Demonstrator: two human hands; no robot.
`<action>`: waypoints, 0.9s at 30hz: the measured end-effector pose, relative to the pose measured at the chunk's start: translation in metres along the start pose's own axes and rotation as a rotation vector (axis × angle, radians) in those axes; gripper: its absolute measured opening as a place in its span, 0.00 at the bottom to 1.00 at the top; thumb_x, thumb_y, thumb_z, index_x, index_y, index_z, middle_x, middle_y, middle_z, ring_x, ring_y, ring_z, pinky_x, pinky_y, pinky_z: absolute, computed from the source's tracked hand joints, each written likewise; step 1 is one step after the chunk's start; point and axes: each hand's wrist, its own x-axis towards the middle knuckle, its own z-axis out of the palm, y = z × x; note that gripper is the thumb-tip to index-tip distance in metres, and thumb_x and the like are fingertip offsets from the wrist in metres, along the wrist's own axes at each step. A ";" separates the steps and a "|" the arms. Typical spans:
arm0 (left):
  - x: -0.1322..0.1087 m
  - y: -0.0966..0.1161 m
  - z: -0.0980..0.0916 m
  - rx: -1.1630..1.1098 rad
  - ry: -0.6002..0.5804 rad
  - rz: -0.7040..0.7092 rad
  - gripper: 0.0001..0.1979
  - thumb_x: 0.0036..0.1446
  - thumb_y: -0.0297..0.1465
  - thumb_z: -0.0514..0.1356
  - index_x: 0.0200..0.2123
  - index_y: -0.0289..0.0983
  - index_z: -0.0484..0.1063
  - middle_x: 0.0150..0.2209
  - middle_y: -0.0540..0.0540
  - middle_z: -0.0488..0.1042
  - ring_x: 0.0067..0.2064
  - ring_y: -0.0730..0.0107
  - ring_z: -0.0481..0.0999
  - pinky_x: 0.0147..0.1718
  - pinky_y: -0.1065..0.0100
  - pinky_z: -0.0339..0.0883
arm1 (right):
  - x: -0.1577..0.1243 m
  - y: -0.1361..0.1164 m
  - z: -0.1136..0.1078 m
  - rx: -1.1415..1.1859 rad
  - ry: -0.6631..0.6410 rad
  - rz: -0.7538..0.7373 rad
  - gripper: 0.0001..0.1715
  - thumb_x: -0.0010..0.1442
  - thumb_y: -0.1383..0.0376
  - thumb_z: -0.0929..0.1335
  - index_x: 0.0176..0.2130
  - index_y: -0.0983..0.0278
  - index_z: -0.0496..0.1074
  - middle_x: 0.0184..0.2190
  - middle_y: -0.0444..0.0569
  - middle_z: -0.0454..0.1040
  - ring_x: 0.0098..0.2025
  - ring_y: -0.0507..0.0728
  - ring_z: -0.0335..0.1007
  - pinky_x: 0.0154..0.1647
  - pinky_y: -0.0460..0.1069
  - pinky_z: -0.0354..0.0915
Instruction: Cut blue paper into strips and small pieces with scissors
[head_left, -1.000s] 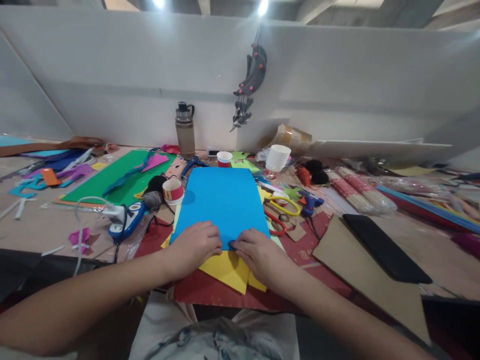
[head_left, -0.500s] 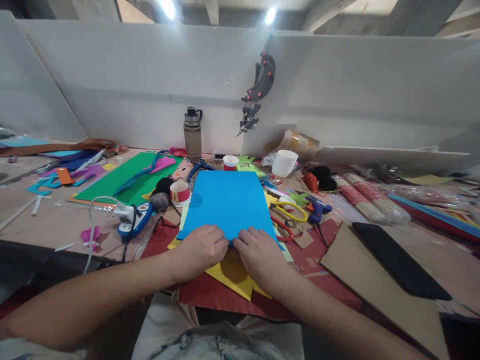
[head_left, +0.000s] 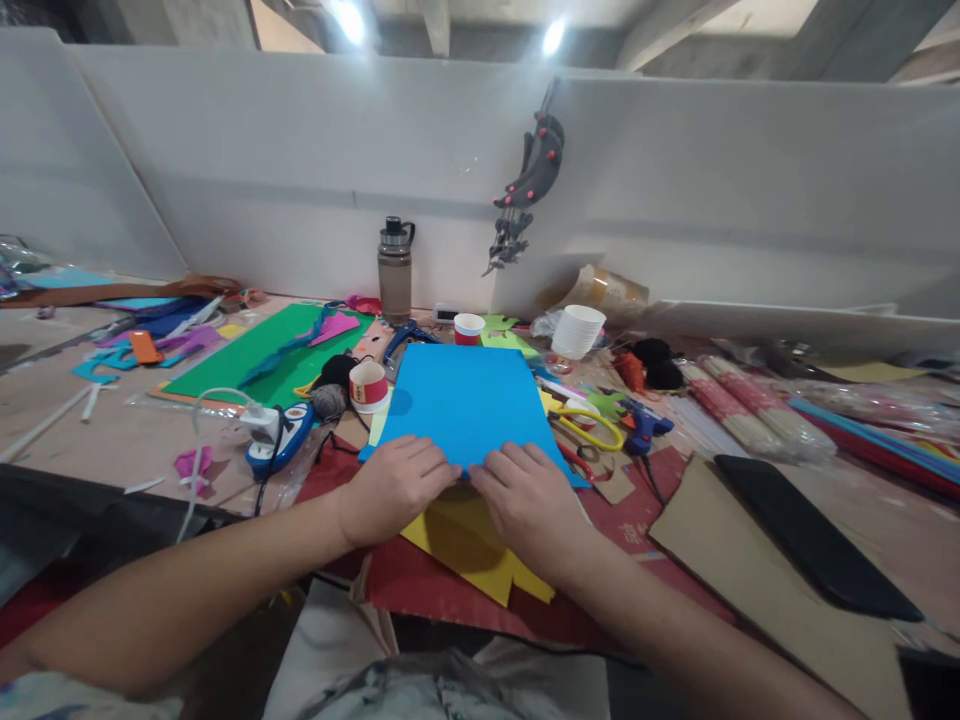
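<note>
A blue sheet of paper [head_left: 469, 395] lies in front of me, its near edge between my two hands. My left hand [head_left: 397, 488] grips that edge left of its middle, fingers curled over the top and thumb out of sight. My right hand [head_left: 529, 505] grips it just to the right, in much the same way. Only a small gap separates the fingertips. The near edge looks lifted or bent, though the hands hide how far. Beneath it, yellow paper [head_left: 480, 565] rests on a red board [head_left: 420, 590].
Left stand a paper cup [head_left: 369, 387], a blue-and-white power strip [head_left: 281, 440] and a green sheet [head_left: 217, 360]. Behind is a water bottle [head_left: 394, 270]. To the right lie yellow-handled scissors [head_left: 600, 430], a glue gun [head_left: 643, 425], cardboard [head_left: 720, 540] and a black phone-like slab [head_left: 814, 535].
The view has shifted slightly. Both hands have moved a little away from me along with the near edge, and the blue sheet now looks shorter from front to back.
</note>
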 end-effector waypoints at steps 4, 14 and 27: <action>-0.009 -0.006 -0.009 -0.025 0.099 -0.008 0.09 0.64 0.27 0.52 0.42 0.34 0.72 0.34 0.43 0.77 0.35 0.69 0.74 0.35 0.66 0.67 | -0.002 0.005 -0.006 -0.019 0.023 -0.017 0.07 0.61 0.70 0.66 0.35 0.64 0.74 0.26 0.48 0.67 0.32 0.57 0.55 0.35 0.53 0.47; -0.031 -0.014 -0.032 -0.017 0.173 -0.020 0.10 0.59 0.23 0.58 0.44 0.33 0.72 0.36 0.42 0.79 0.37 0.68 0.79 0.38 0.66 0.73 | -0.008 0.009 -0.024 -0.006 0.051 -0.010 0.08 0.61 0.71 0.65 0.36 0.64 0.75 0.26 0.48 0.70 0.32 0.56 0.57 0.36 0.54 0.50; -0.051 -0.016 -0.036 0.114 0.135 -0.034 0.04 0.57 0.29 0.62 0.33 0.35 0.70 0.27 0.48 0.75 0.29 0.72 0.74 0.31 0.68 0.66 | -0.012 0.006 -0.033 0.017 0.079 -0.020 0.10 0.62 0.71 0.64 0.36 0.64 0.75 0.27 0.47 0.71 0.31 0.56 0.58 0.38 0.55 0.51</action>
